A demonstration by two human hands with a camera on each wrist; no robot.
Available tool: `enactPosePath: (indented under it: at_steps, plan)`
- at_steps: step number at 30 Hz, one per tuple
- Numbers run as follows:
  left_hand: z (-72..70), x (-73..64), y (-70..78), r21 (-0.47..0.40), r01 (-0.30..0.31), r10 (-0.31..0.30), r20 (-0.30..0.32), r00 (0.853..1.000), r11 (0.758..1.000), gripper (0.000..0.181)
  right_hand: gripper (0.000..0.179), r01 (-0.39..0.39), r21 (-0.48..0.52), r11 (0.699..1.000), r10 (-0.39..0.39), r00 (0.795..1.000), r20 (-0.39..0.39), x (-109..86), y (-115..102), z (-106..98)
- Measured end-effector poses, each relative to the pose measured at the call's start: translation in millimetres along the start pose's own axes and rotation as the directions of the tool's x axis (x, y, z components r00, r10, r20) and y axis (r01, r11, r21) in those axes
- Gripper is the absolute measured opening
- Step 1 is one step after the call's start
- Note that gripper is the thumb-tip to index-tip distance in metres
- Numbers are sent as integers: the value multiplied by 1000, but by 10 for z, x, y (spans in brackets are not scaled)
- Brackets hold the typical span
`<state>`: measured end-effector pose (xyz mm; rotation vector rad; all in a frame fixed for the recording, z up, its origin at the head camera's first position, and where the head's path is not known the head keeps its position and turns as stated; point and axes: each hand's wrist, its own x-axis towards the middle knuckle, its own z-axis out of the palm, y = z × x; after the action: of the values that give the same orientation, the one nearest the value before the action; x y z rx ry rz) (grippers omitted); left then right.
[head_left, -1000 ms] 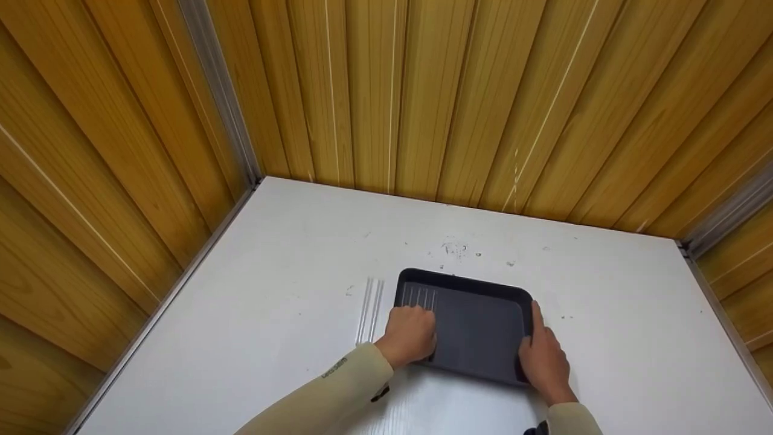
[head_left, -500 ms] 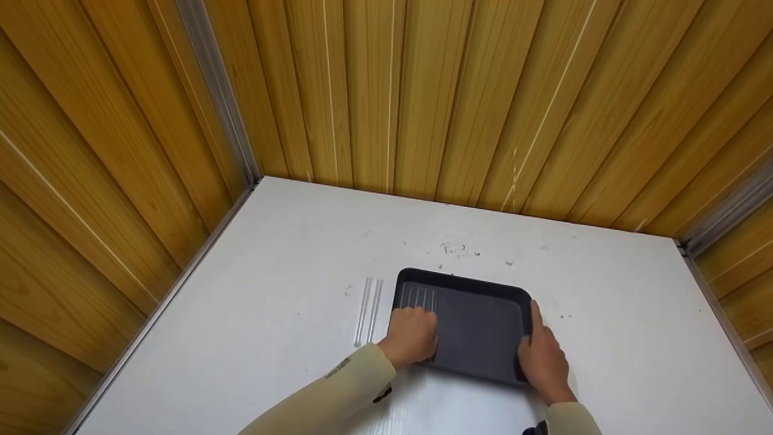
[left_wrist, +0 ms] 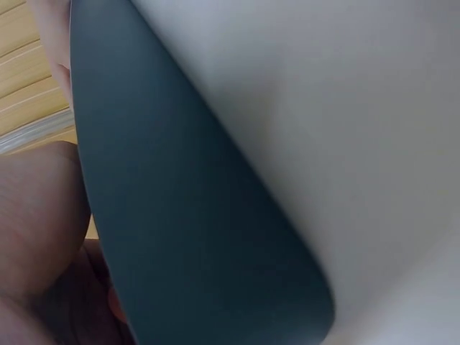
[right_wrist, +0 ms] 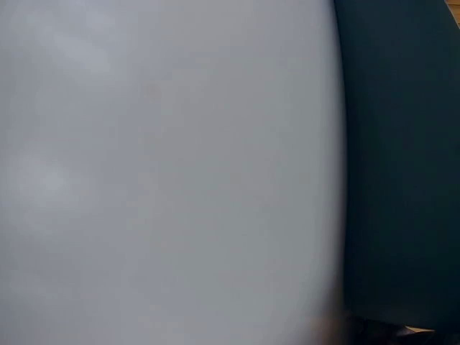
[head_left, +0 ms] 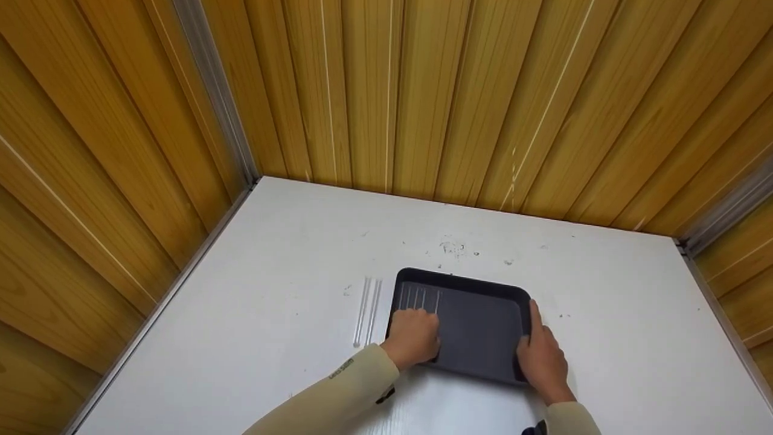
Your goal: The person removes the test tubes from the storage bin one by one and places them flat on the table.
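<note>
A dark rectangular baking tray (head_left: 483, 329) lies on the white table. Several thin clear rods (head_left: 415, 297) are side by side along its left part. My left hand (head_left: 413, 335) is curled in a fist over their near ends and seems to pinch the rightmost rod (head_left: 439, 302), which stands apart from the others; its fingertips are hidden. In the left wrist view, this hand (left_wrist: 36, 223) shows beyond the tray's outer wall (left_wrist: 187, 208). My right hand (head_left: 543, 359) grips the tray's right side, thumb on the inner side. The right wrist view shows mostly tray wall (right_wrist: 402, 158).
Two more clear rods (head_left: 366, 311) lie on the white table (head_left: 272, 272), just left of the tray. Dark specks and scuffs (head_left: 453, 248) mark the surface behind it. Wood-patterned panels (head_left: 416, 96) wall the back and both sides.
My left hand has shifted slightly right inside the tray, and the rightmost clear rod has moved right with it, widening its gap from the others. The right hand and tray stay nearly still.
</note>
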<state>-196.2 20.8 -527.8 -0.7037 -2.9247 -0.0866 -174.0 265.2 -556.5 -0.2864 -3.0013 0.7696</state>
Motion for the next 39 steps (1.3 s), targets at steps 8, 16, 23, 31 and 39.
enactPosePath:
  at_steps: [8, 16, 23, 31, 39]
  plan:
    - [-14, -3, 15, 6, 5, -5, 20, 1000, 1000, 36, 69, 13, -9, 1000, -13, 1000, -7, 1, -8, 3]
    - [-23, 5, 26, -13, 26, -26, -7, 1000, 1000, 44, 71, 20, -5, 1000, -20, 1000, -9, 0, -9, 5]
    - [-48, 19, 40, -22, 50, -49, 12, 999, 999, 43, 69, 27, -2, 1000, -27, 1000, -15, 0, -1, 8]
    - [-118, -6, 29, 9, 49, -48, -28, 998, 999, 45, 68, 22, -2, 1000, -22, 1000, -18, 3, 8, 6]
    - [-161, -16, 5, -14, 46, -46, -49, 998, 999, 43, 68, 13, 3, 1000, -13, 1000, -9, 3, 11, -3]
